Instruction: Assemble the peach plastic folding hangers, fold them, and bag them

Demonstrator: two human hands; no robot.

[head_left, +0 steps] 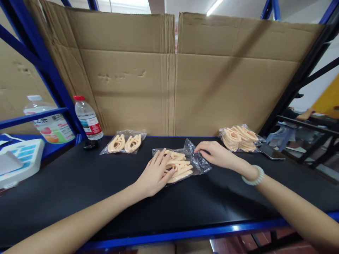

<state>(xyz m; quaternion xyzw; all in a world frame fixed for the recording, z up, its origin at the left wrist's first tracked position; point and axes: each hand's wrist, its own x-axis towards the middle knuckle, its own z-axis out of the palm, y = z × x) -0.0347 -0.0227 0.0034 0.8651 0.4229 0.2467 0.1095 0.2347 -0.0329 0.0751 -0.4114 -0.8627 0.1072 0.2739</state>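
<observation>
A clear plastic bag (200, 163) lies in the middle of the black table, with cream-coloured looped pieces (180, 169) inside it. My left hand (156, 173) rests flat over the bag's left part, fingers stretched out on the pieces. At the bag's right end, my right hand (217, 154) pinches the loose plastic between thumb and fingers; a pale beaded bracelet (253, 175) is round that wrist. Behind and to the left sits another clear bag (125, 142) with two such looped pieces. Several more bagged pieces (239, 137) are piled at the back right.
A red-capped water bottle (88, 120) stands at the back left, near a larger bottle (50, 121) and a white device with blue keys (21, 158). A phone (272, 151) lies by the right pile. Cardboard sheets (132, 77) wall off the table's back edge (172, 136).
</observation>
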